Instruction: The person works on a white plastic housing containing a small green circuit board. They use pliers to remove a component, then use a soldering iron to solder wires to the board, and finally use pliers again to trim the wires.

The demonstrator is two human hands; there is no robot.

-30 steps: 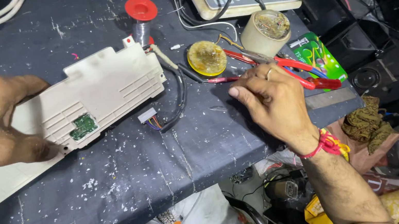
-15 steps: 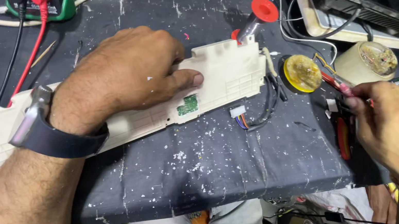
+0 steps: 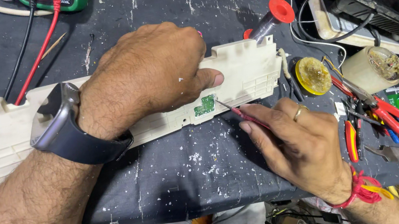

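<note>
A long cream plastic housing (image 3: 251, 71) is lain across the dark paint-flecked table (image 3: 193, 180), and every place here is given from it. The left hand (image 3: 153, 77) is pressed over its middle, grip closed on the casing, thumb by the small green circuit board (image 3: 204, 105) set in its near edge. Just right of that board, the right hand (image 3: 298, 150) is clamped on a thin red-handled probe (image 3: 238, 112), tip touching the board. If the tip is pushed hard, the board could be scratched or a trace lifted. If the housing is let slide, the yellow flux tin (image 3: 313, 75) beyond its right end could be knocked.
</note>
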